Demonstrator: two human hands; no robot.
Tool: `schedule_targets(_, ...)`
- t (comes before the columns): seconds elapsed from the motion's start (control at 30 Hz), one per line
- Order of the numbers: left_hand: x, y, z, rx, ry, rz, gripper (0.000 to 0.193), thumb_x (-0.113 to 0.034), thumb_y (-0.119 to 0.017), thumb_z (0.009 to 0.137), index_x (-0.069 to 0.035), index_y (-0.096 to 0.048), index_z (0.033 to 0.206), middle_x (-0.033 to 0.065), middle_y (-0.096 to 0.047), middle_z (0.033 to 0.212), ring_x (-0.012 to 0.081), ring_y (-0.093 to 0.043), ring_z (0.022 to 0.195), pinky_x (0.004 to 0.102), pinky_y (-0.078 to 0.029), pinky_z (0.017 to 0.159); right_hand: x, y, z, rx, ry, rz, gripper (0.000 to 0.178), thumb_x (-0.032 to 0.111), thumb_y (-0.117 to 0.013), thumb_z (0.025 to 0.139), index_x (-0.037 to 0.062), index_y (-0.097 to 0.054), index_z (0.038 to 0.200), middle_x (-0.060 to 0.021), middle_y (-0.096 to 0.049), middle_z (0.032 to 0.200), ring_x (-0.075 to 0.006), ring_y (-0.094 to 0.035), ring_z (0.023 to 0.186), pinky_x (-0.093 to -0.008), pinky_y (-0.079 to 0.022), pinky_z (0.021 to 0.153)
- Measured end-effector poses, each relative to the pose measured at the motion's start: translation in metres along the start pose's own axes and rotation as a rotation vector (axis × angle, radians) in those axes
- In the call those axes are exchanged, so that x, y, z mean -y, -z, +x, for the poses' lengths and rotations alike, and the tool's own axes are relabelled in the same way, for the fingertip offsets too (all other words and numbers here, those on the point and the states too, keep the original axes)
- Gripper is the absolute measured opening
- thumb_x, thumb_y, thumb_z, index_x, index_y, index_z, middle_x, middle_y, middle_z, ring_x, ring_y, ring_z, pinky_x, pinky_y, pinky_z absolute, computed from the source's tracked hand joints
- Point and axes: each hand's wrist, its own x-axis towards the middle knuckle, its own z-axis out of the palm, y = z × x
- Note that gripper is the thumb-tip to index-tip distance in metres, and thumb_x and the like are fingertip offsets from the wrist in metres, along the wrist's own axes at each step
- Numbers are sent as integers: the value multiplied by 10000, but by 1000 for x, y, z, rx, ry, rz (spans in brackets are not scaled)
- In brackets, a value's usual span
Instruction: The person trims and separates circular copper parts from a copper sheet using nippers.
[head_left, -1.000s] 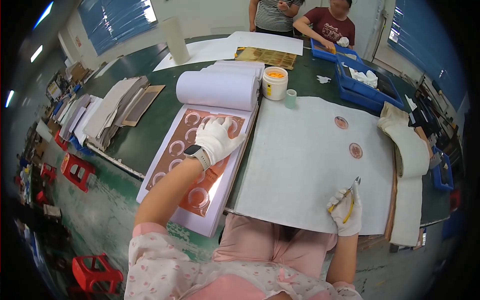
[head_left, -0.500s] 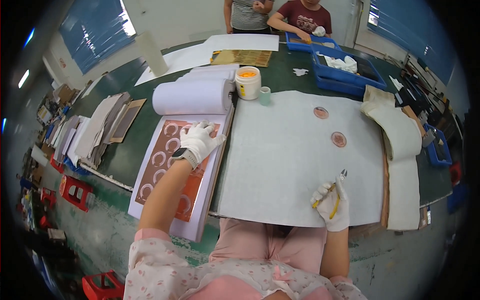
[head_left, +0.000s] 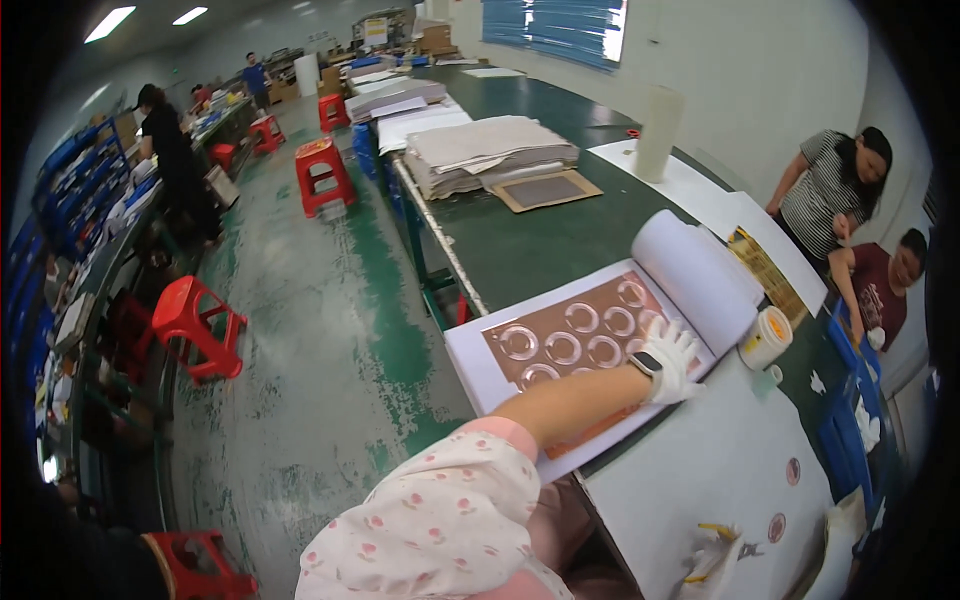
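Note:
My left hand [head_left: 672, 365], in a white glove, lies flat with spread fingers on a copper-coloured sheet [head_left: 550, 318] bearing several pale ring shapes. Under that sheet is a white paper pad [head_left: 466, 362], its upper leaves curled over into a roll [head_left: 690, 275]. At the lower right, my gloved right hand [head_left: 712, 562] is closed on side cutters [head_left: 716, 529] with yellow handles, their metal jaws pointing right. Near them, two small reddish discs [head_left: 793, 471] [head_left: 777, 527] lie apart on a white covering sheet [head_left: 680, 485].
Beyond the pad stand a white tub [head_left: 767, 338] and a small greenish cup [head_left: 769, 378]. Grey board stacks [head_left: 490, 150] occupy the green table [head_left: 560, 225]. Red stools [head_left: 195, 325] [head_left: 322, 175] stand in the left aisle. Two people [head_left: 830, 190] [head_left: 885, 290] are across the table, beside blue trays [head_left: 845, 440].
My view has swung left, bringing the aisle and stools into sight and pushing the right hand to the lower right. The left hand stays on the sheet; the right still holds the side cutters.

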Motion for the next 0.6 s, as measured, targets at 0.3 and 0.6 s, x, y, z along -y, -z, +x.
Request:
schedule_targets(0.3,10,17,17,-81,124,-74,533,-486,-616,631,5,-600,836,230,-542,952,348,-508,947,463,-381,826,26,-155,164,-211,455,-608,168,205,-555,855,42,-590,838,31,-501,663,-37,-401,549,-213,-320,475)
schedule_targets(0.6,-17,-4,32,77,140,151,817,-543,-424,768,21,-258,1336,155,-276,1386,337,-147,1312,482,-66,1051,25,-184,224,-177,642,-970,289,262,-572,836,-14,-578,922,-161,-625,847,-255,-614,800,-314,-467,710)
